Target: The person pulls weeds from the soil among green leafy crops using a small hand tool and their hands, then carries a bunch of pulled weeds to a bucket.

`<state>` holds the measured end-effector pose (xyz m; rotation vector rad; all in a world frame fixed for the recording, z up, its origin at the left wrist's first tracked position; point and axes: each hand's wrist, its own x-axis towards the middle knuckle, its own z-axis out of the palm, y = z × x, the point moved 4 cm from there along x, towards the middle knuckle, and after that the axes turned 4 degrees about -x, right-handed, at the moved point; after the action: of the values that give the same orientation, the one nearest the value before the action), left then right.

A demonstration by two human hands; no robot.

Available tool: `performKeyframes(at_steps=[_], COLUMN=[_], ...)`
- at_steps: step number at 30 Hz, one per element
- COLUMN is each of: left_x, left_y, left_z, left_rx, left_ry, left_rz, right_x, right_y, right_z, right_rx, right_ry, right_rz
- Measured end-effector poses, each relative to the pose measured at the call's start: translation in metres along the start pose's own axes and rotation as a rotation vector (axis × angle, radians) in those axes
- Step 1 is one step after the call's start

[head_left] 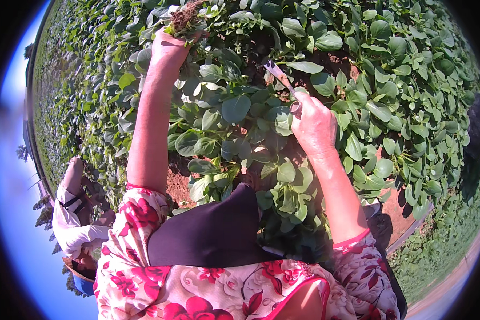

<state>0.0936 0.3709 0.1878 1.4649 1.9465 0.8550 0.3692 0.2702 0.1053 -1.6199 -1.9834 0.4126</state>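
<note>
My left hand is stretched far forward, its fingers closed around a bunch of pulled plants with brown, root-like ends pointing up. Part of the bunch is hidden behind the hand. In my right hand is a knife, its narrow blade angled forward and left, low among the leaves. A round hollow end shows beside the thumb. Broad-leaved green plants grow between and around both hands. The blade tip lies close to dark soil and leaves; whether it touches a stem I cannot tell.
Dense leafy rows spread ahead and to the right. Reddish soil shows in gaps near my body. At the left another person in a pale sleeve and a hat bends over the crop. A strip of low greenery and a path lie at the right.
</note>
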Motion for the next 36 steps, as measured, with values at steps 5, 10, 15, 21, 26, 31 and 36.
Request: performKeyframes(at_steps=[5, 10, 15, 21, 26, 31, 36], left_x=[0.012, -0.003, 0.007, 0.012, 0.028, 0.02, 0.037], left_y=[-0.001, 0.01, -0.032, -0.034, -0.079, -0.086, -0.102], left_z=[0.059, 0.108, 0.119, 0.117, 0.084, 0.082, 0.097], left_rx=[0.103, 0.654, 0.915, 0.922, 0.743, 0.26, 0.31], left_ry=[-0.091, -0.303, -0.373, -0.362, -0.607, -0.506, -0.452], left_rz=[0.196, 0.244, 0.255, 0.185, 0.011, -0.118, -0.033], right_x=[0.001, 0.01, 0.022, 0.046, 0.036, 0.019, 0.031], right_y=[-0.004, -0.015, -0.017, -0.041, -0.064, -0.038, -0.039], right_z=[-0.004, 0.007, 0.025, 0.069, 0.056, 0.02, 0.025], right_rx=[0.029, 0.074, 0.073, -0.064, -0.055, -0.022, -0.025], right_ry=[-0.023, -0.087, -0.245, -0.171, -0.194, -0.271, -0.275], right_rz=[0.055, 0.02, 0.108, -0.074, -0.205, 0.022, 0.146])
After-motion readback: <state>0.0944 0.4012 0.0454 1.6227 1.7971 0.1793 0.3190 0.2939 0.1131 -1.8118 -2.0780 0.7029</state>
